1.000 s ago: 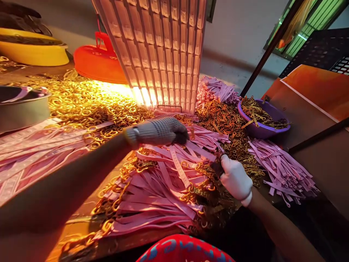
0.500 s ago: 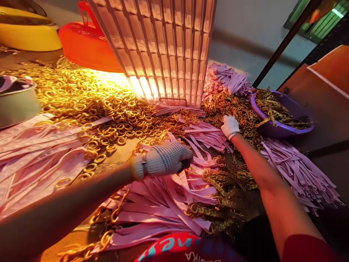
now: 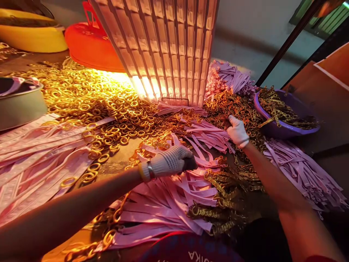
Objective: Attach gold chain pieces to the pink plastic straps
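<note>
My left hand [image 3: 173, 161], in a dotted white glove with dark fingertips, is closed above the pink straps [image 3: 160, 207] in the middle; what it holds, if anything, is hidden. Farther right, my right hand [image 3: 236, 130], gloved in white with dark fingertips, is closed at the heap of metal clasps [image 3: 231, 105]. Whatever lies in its fingers is too small to make out. Just left of it lies a bundle of pink straps [image 3: 208, 134]. Chained gold hardware [image 3: 215, 182] hangs at the right ends of the middle straps.
Gold rings [image 3: 117, 112] spread across the back left under a red lamp-like cover [image 3: 92, 47]. A ribbed panel [image 3: 169, 51] stands behind them. A purple basin [image 3: 291, 131] of clasps is at right, a pale tin [image 3: 24, 105] at left. Something round and red-rimmed [image 3: 188, 249] is at the bottom.
My right hand has moved slightly right and down, toward me, and its dark fingertips now show. My left hand has shifted a little right. The whole view has shifted slightly.
</note>
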### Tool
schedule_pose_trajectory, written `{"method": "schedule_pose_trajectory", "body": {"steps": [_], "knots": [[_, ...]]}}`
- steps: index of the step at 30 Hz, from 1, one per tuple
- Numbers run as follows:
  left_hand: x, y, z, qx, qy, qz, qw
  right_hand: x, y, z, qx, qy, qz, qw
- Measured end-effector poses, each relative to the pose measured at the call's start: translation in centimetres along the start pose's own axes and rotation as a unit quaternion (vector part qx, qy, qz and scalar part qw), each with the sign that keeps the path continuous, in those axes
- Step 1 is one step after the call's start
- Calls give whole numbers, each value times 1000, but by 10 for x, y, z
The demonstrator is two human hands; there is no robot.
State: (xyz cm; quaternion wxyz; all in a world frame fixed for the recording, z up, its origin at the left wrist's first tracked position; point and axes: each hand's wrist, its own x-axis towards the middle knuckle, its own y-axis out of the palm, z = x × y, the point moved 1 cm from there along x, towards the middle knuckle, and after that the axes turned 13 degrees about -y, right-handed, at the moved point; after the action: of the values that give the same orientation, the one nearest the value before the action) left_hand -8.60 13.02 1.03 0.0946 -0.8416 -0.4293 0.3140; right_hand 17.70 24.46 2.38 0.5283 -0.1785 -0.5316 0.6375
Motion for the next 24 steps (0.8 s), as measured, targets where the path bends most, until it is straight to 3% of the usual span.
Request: {"method": "schedule_pose_trajectory", "body": {"steps": [3, 6, 10, 15, 20, 24], "knots": [[-9, 4, -6, -253, -70, 46, 964, -51, -10, 47, 265, -59, 27, 962], [-15, 21, -15, -379, -82, 46, 921, -94, -16, 85, 322, -58, 34, 944], [-18, 49, -28, -433, -47, 41, 899, -122, -18, 114, 251, -40, 72, 965], [-18, 77, -37, -529, -41, 27, 847, -135, -26, 130, 91, 12, 72, 993], [-22, 88, -41, -547, -52, 39, 835, -142, -39, 136, -61, 28, 145, 987], [-27, 90, -43, -557, -33, 21, 830, -145, -43, 138, -46, 27, 147, 988]]}}
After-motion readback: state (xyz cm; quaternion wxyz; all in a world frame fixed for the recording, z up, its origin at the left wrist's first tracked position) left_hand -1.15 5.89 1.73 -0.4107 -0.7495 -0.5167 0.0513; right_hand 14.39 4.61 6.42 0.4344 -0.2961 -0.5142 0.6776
